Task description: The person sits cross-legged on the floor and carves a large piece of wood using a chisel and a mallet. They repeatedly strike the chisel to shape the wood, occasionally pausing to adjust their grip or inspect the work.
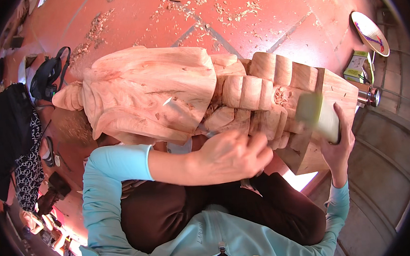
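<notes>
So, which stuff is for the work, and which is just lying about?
Seems to be for the work:
- big carved wood
- blurred block in the right hand
- whatever the left hand may hold, too blurred to tell

Seems to be just lying about:
- black bag
- pale hat
- green and white box
- scattered wood chips

On the floor (pixel 128 20), shavings (pixel 237 6) lie beyond the carving (pixel 156 91), a bag (pixel 47 80) near its left end, a flask (pixel 368 95) by its right, and a hat (pixel 364 28) beyond a box (pixel 355 66) near the floor's right edge.
</notes>
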A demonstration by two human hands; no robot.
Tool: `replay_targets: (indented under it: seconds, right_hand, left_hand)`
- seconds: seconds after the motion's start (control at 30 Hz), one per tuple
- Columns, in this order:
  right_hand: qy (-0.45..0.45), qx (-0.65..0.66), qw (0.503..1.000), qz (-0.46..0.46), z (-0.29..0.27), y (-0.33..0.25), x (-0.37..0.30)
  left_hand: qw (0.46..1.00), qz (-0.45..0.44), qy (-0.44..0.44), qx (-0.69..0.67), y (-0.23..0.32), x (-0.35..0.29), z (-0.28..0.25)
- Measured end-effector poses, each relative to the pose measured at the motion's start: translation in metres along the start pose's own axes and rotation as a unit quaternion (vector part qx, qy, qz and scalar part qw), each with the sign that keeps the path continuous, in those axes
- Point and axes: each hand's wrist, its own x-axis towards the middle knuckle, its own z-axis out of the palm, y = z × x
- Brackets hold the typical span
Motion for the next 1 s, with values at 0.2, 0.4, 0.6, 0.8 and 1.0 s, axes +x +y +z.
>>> replay_targets:
  seconds: [0.2,0.4,0.6,0.8,1.0]
  right_hand:
    - [-0.072,0.207,0.898,0.381,0.007,0.031,-0.019]
    - [-0.049,0.367,0.824,0.43,0.025,0.033,-0.027]
    - [-0.086,0.399,0.805,0.431,0.017,0.044,-0.022]
    - [-0.064,0.399,0.799,0.446,0.02,0.037,-0.025]
    - [-0.055,0.4,0.8,0.444,0.021,0.036,-0.025]
  left_hand:
    - [0.963,-0.179,-0.197,0.043,-0.015,-0.034,0.006]
    - [0.936,-0.143,-0.322,0.001,0.005,-0.045,-0.018]
    - [0.959,-0.156,-0.234,0.043,0.007,-0.036,-0.024]
    - [0.962,-0.151,-0.223,0.045,-0.011,-0.042,-0.005]
    - [0.963,-0.138,-0.226,-0.055,-0.017,-0.025,-0.05]
